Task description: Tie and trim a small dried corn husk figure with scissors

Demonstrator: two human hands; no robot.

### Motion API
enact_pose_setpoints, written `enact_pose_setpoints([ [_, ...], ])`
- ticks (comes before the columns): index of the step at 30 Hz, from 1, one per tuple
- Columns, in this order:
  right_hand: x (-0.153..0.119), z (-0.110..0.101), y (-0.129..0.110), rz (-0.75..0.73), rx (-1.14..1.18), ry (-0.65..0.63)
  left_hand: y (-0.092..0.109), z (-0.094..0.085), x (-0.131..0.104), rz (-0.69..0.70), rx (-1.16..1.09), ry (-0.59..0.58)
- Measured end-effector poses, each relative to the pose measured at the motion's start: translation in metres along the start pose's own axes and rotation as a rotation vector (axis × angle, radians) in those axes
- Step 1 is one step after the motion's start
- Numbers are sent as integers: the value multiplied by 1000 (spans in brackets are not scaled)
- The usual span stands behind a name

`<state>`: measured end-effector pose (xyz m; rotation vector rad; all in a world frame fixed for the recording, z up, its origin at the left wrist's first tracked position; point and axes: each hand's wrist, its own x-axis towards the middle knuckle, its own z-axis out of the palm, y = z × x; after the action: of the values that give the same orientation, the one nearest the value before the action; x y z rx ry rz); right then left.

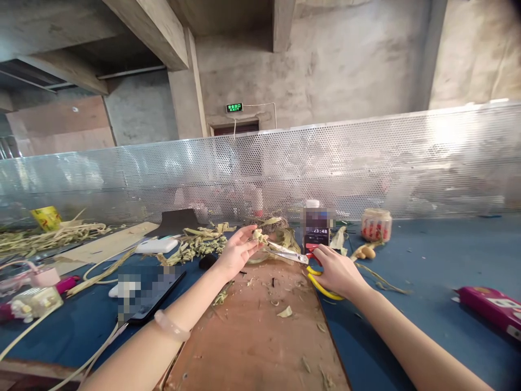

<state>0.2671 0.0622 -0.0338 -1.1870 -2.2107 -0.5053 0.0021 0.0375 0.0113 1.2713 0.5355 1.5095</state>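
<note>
Between the thumb and fingers of my left hand [236, 254] is a small pale, knotted piece of dried plant fibre [259, 237]. My right hand [341, 272] is closed around the red and yellow handles of a pair of scissors [290, 254]. The blades point left, their tips close to the pale piece; whether they touch it I cannot tell. Below both hands lies a brown wooden board [260, 336] strewn with trimmings. Just beyond my left hand is a heap of pale, braided-looking dried plant pieces [203, 244].
A phone [317, 231] showing a clock stands behind the scissors. On the right are a jar [376, 225] and a magenta box [494, 309]. To the left lie a dark tablet or phone [157, 298], cables and a white case [157, 245]. A perforated metal screen [260, 168] closes off the back.
</note>
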Motion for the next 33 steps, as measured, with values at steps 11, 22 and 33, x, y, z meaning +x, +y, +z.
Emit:
enact_pose_setpoints([
  [11, 1, 0, -2, 11, 12, -22, 2, 0, 0, 12, 5, 10],
  [22, 3, 4, -10, 24, -10, -36, 6, -1, -2, 16, -27, 37],
  [33, 1, 0, -20, 27, 39, -79, 8, 6, -11, 40, -68, 24],
])
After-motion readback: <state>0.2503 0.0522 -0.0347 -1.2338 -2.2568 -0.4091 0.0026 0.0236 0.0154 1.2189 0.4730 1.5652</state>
